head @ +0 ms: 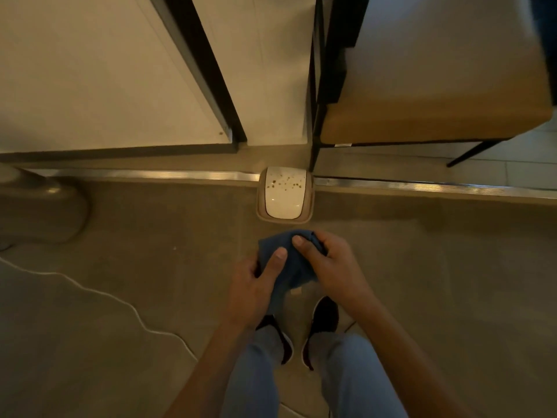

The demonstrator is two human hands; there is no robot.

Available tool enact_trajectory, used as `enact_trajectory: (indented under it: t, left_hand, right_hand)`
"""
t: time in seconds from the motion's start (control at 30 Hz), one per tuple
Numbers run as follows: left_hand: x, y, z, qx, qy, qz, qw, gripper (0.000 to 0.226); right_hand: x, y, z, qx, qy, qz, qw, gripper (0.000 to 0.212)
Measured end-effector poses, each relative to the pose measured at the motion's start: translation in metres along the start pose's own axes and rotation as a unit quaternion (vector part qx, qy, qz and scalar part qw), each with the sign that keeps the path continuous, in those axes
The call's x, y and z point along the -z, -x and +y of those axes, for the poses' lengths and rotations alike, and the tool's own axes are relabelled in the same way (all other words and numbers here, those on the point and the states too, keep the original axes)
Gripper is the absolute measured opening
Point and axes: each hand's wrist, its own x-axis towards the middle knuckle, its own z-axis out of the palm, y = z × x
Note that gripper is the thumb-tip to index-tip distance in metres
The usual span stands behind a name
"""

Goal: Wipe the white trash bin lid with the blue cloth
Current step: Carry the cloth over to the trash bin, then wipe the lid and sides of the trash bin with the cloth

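Below spotted bin lid (pixel 284 193), hands gripping blue cloth (pixel 284 263)

We look down on an indoor room of a home or small café; we cannot tell which. The floor (pixel 126 236) is smooth, grey-brown and hard, crossed by a metal threshold strip (pixel 168 175). Beyond the strip we see pale floor tiles (pixel 512 152), white wall panels (pixel 90 70) framed in black, and a chair (pixel 437 116) with a tan padded seat on thin black legs. A small swing-lid trash bin (pixel 284 194) stands at the strip, and a white cable (pixel 99 294) trails across the floor.
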Motion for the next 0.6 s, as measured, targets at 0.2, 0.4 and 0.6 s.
enact_trajectory:
  t: [0.2, 0.4, 0.6]
  left_hand:
    - [-0.01, -0.066, -0.077, -0.026, 0.0, 0.041, 0.999, 0.022]
    - [-0.024, -0.136, -0.157, -0.066, 0.022, 0.044, 0.997, 0.023]
    - [-0.041, -0.186, -0.228, -0.082, 0.039, 0.06, 0.994, 0.025]
  right_hand:
    - [-0.013, -0.064, 0.071, 0.008, -0.008, -0.002, 1.0, 0.017]
    - [-0.028, -0.132, 0.141, 0.01, -0.061, -0.017, 0.998, 0.018]
    - [-0.04, -0.187, 0.206, 0.021, -0.071, -0.03, 0.997, 0.016]
